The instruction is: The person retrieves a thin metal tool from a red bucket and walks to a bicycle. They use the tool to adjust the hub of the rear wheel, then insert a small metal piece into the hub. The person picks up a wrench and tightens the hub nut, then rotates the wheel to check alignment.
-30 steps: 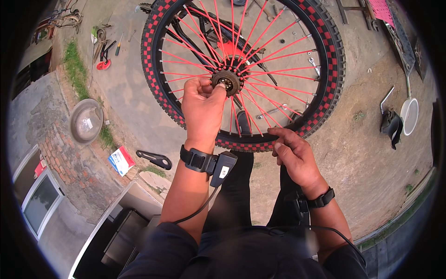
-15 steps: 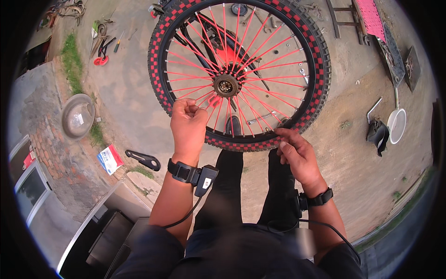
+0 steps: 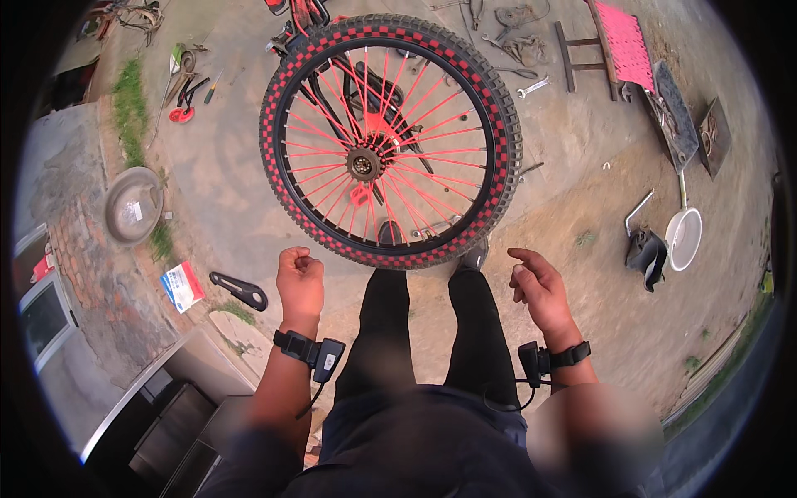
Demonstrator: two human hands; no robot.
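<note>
A bicycle wheel (image 3: 496, 178) with a knobby black tyre, a red-and-black checkered band and red spokes stands in front of me, tilted. At its middle is the dark hub (image 3: 364, 164). My left hand (image 3: 300, 286) is off the tyre, just below its lower left edge. Its fingers are curled in, and anything inside them is hidden. On the other side, my right hand (image 3: 541, 290) hovers apart from the tyre's lower right, index finger stretched out and thumb apart, holding nothing visible. Behind the spokes shows a red and black frame (image 3: 378, 91).
Wrenches and pliers lie on the ground at the far right, among them a wrench (image 3: 533, 87). A round metal basin (image 3: 134, 206), a box (image 3: 182, 287) and a black chain guard-like part (image 3: 239, 290) lie left. To the right are a white-rimmed strainer (image 3: 684, 239) and a saddle-like black thing (image 3: 646, 259).
Both hands have come away from the wheel, the left from the spokes and the right from the rim. The wheel now sits further left in view and is more tilted.
</note>
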